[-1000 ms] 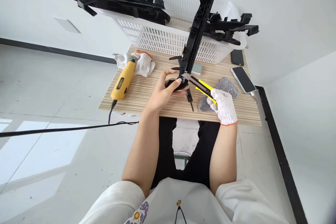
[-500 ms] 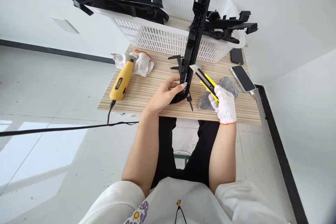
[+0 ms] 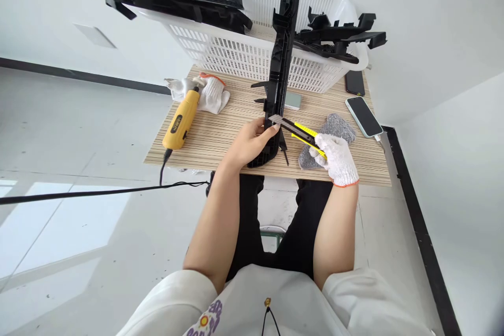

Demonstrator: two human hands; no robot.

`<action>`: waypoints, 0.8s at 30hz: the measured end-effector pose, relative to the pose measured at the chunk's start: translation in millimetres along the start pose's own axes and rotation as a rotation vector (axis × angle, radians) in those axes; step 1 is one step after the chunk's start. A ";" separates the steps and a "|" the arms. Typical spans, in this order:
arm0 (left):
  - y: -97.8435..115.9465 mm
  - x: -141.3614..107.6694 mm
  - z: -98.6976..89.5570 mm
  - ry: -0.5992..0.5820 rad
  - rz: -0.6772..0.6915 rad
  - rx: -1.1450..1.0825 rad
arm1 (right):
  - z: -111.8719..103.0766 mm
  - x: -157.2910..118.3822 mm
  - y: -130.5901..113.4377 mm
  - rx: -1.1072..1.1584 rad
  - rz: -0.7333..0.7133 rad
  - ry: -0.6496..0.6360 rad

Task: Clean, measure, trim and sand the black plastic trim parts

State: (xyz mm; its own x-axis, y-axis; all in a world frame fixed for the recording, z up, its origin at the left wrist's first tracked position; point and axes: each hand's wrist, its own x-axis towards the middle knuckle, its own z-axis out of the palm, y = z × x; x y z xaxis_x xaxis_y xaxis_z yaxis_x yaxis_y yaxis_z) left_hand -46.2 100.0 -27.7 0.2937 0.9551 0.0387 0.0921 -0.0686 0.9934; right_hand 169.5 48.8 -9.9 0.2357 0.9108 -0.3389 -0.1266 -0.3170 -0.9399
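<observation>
Yellow plastic catches my eye first, on a corded rotary tool (image 3: 181,121) lying at the left of the wood-grain tabletop (image 3: 208,142), its tip against crumpled white gloves (image 3: 214,95). Behind them, a stack of black parts (image 3: 177,2) juts from the left of a white slatted basket (image 3: 232,55). Next come the hands: the bare left hand (image 3: 252,143) grips a long black part (image 3: 282,58) near its lower end, thumb on top. That part slants from the tabletop's front edge up over the basket, crossing above a dark caliper (image 3: 269,88). Just right sits a pale green box (image 3: 293,100). The gloved right hand (image 3: 335,160) is closed around a yellow-and-black utility knife (image 3: 301,134), blade out over the part beside the left thumb; whether it touches, I can't tell. A grey cloth (image 3: 338,128) lies beneath, and farther right rest two phones (image 3: 364,116).
</observation>
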 end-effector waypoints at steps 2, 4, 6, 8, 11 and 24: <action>-1.3 0.6 0.1 0.010 -0.003 -0.036 | -0.6 0.7 1.0 0.011 -0.008 0.010; -2.1 0.9 0.4 0.004 -0.014 -0.088 | -0.7 1.0 1.9 0.011 -0.013 0.012; -2.2 1.0 0.9 -0.004 -0.023 -0.141 | -0.3 1.0 2.2 -0.004 -0.011 0.002; -1.9 1.0 1.6 -0.009 -0.033 -0.182 | 0.3 0.9 2.0 -0.002 -0.016 0.019; -2.1 1.2 2.7 -0.003 -0.029 -0.199 | 1.0 1.3 2.1 -0.005 -0.007 0.016; -4.2 2.3 3.0 0.013 -0.013 -0.194 | -0.5 1.3 1.1 -0.008 0.008 -0.005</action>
State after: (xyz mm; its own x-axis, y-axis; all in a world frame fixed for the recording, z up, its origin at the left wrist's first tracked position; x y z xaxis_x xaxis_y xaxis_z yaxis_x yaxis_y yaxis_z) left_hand -43.1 101.6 -32.1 0.2808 0.9594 0.0263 -0.0898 -0.0011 0.9960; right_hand 170.1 49.5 -11.3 0.2303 0.9095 -0.3460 -0.1208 -0.3261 -0.9376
